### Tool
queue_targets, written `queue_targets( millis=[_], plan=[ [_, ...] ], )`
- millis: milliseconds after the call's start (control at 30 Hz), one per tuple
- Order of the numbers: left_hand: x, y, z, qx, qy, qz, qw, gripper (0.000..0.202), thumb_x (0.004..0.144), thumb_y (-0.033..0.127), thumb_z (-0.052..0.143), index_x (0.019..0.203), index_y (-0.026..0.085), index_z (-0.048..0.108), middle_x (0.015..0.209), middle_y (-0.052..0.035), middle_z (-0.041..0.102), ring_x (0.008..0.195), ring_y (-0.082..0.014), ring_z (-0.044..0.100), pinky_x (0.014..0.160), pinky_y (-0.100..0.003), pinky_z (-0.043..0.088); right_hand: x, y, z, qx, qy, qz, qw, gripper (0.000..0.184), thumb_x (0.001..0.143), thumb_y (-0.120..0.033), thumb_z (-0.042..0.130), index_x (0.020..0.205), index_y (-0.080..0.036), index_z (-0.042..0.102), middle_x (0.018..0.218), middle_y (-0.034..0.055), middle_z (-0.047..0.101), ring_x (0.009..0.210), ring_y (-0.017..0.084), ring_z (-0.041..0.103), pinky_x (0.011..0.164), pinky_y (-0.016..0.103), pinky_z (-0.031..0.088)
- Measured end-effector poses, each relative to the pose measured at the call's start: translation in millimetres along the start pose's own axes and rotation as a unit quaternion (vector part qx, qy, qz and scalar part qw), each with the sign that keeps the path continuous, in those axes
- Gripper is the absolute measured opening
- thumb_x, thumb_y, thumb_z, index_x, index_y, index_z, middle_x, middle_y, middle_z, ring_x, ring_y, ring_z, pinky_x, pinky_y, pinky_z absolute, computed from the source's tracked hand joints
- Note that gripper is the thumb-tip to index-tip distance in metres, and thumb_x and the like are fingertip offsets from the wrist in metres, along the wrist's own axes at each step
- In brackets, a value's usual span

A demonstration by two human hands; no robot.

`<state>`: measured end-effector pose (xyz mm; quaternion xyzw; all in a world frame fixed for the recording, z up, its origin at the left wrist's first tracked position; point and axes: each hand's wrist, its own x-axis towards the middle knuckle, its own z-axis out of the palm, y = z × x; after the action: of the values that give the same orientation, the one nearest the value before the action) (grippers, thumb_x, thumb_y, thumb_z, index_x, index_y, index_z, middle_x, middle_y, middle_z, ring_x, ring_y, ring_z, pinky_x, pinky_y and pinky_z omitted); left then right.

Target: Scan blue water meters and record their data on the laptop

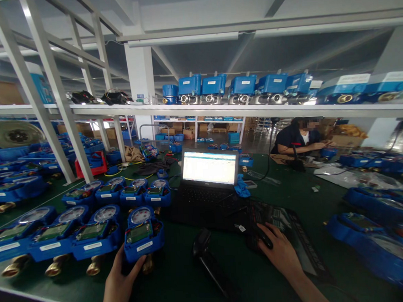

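Note:
My left hand (122, 276) grips the near end of a blue water meter (143, 239), thumb and fingers on either side of its housing. The meter is uncased on top, with a green circuit board, a round dial and a brass pipe end below. My right hand (277, 246) is closed over a black computer mouse (264, 236) on a dark patterned mouse pad (300, 240). Between my hands lies a black barcode scanner (210, 262), touched by neither. Behind it a laptop (207, 196) stands unfolded, its screen lit with a table-like page too small to read.
Rows of similar meters (97, 235) stand left of my left hand, and more meters (381, 245) lie at the right. A shelf (199, 106) with boxed blue units crosses above the table. Across the table, a person (299, 140) handles a blue part.

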<state>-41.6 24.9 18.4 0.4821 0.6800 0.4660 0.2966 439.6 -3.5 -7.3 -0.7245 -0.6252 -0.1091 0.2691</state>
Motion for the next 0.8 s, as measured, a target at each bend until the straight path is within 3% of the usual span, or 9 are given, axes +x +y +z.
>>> queue_targets(
  millis=[233, 533, 800],
  plan=[
    [-3.1, 5.5, -1.3, 0.000, 0.027, 0.004, 1.000, 0.098, 0.053, 0.070, 0.061, 0.130, 0.013, 0.042, 0.125, -0.0195, 0.058, 0.120, -0.0399, 0.048, 0.099, -0.051, 0.043, -0.2, -0.9, -0.2, 0.000, -0.013, 0.010, 1.000, 0.047, 0.083, -0.041, 0.042, 0.125, -0.024, 0.054, 0.131, 0.0090, 0.048, 0.113, 0.028, 0.052, 0.093, 0.047, 0.046],
    [-8.9, 27.7, -3.9, 0.002, -0.001, -0.036, 0.999, 0.107, 0.048, 0.071, 0.057, 0.134, 0.010, 0.037, 0.132, -0.0217, 0.052, 0.125, -0.0387, 0.043, 0.105, -0.050, 0.036, -0.2, -2.9, -1.5, -0.002, -0.004, 0.048, 0.999, 0.049, 0.083, -0.043, 0.039, 0.126, -0.024, 0.053, 0.130, 0.0093, 0.047, 0.112, 0.030, 0.051, 0.090, 0.046, 0.047],
    [-5.4, 15.1, -2.9, -0.003, 0.002, -0.022, 1.000, 0.107, 0.049, 0.070, 0.060, 0.134, 0.010, 0.037, 0.130, -0.0225, 0.053, 0.124, -0.0391, 0.044, 0.103, -0.051, 0.037, 0.0, -6.0, -3.9, -0.024, 0.003, 0.076, 0.997, 0.050, 0.085, -0.044, 0.035, 0.127, -0.023, 0.052, 0.129, 0.0111, 0.047, 0.107, 0.031, 0.052, 0.090, 0.048, 0.047]
  ],
)
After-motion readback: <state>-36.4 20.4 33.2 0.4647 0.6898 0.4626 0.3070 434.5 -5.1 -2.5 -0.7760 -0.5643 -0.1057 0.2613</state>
